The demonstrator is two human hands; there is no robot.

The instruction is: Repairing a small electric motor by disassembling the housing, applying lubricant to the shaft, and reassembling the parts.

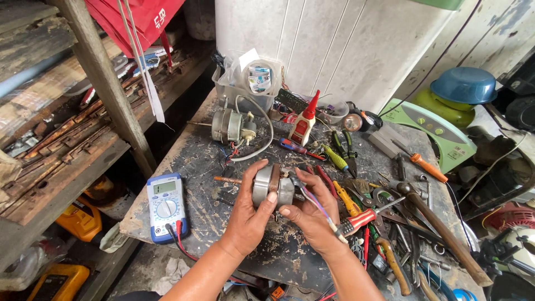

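My worktop (200, 167) is a scuffed, paint-flecked dark board. Behind it a white panelled wall (334, 44), daylight on it. To my left, rough wooden shelves (67, 161) on a slanted post (106, 83). Grey concrete floor (145, 267) below.

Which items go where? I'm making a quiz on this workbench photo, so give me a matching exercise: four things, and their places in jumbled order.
Things:
1. small motor
2. multimeter
3. glue bottle
4. hammer

Places:
A. bench's right side, among the tools
B. held in both hands
C. back of the bench, standing upright
D. bench's front left corner

Pairs: 1-B, 2-D, 3-C, 4-A
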